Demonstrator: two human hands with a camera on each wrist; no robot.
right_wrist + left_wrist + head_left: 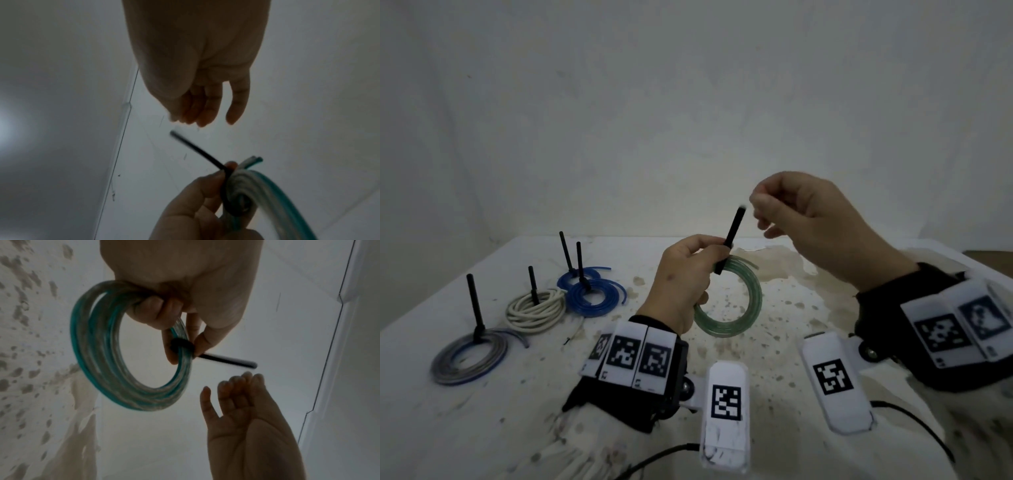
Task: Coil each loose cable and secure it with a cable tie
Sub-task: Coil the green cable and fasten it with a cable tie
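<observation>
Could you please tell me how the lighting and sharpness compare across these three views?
Head view: dim, edges bowed by the wide lens, tip of the black cable tie smeared. Left wrist view: green coil blurred, left hand dark against the pale background. Right wrist view: darkest, right hand in shadow.

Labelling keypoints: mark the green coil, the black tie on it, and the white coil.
green coil [751, 301]: head view, right arc of the ring.
black tie [732, 229]: head view, middle of its free tail.
white coil [530, 313]: head view, front strands.
</observation>
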